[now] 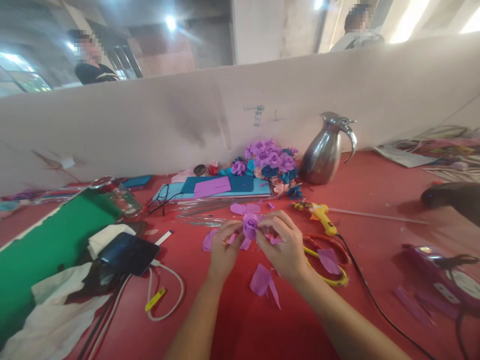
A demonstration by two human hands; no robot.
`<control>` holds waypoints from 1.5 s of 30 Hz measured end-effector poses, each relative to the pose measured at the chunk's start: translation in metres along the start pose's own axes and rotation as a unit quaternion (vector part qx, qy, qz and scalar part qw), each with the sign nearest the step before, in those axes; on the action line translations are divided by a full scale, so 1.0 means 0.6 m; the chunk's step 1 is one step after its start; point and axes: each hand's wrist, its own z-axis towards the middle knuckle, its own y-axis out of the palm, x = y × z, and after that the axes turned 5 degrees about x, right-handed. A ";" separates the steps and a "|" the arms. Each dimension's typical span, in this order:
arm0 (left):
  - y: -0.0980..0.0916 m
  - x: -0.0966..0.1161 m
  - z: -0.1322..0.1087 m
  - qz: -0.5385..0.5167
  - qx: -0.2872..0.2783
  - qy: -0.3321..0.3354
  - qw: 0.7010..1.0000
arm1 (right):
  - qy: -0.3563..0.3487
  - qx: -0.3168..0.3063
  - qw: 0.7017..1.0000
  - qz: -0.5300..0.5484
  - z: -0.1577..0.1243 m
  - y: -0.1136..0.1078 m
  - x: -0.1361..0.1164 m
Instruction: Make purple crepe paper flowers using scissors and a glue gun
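A purple paper flower (250,226) is held up between both hands over the red table (240,330). Fingers of my left hand (225,246) pinch its left side. On the right side, my right hand (284,244) pinches its petals between thumb and fingers. Cut purple paper pieces (261,281) lie below and around the hands. Just past my right hand rests a yellow glue gun (323,218). Yellow-handled scissors (333,281) lie near my right wrist, partly under a purple petal (329,261).
Finished paper flowers (272,157) are heaped by the wall, beside a metal jug (325,152). Paper sheets (212,186) and eyeglasses (162,201) lie behind the hands. A phone (129,253) with a white cable is at left; a purple power strip (442,280) sits at right. Two people are beyond the partition.
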 end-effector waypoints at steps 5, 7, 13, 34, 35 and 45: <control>-0.003 0.004 0.003 0.014 -0.023 -0.002 1.000 | 0.001 -0.006 1.000 0.005 0.001 -0.003 -0.001; -0.004 0.002 0.002 0.018 -0.010 -0.005 1.000 | -0.012 -0.015 1.000 -0.003 -0.001 -0.004 -0.004; -0.005 0.000 0.001 0.016 0.026 0.000 1.000 | -0.033 -0.028 0.998 -0.037 -0.007 -0.003 -0.004; 0.000 -0.011 -0.001 -0.084 0.165 -0.051 0.981 | 0.023 -0.028 0.999 0.027 -0.011 0.001 -0.019; 0.000 -0.011 -0.001 -0.078 0.169 -0.045 0.981 | 0.044 -0.026 0.998 0.033 -0.010 0.000 -0.022; 0.003 -0.012 -0.006 -0.011 0.142 0.010 0.990 | 0.215 -0.043 0.969 0.115 -0.001 0.001 -0.028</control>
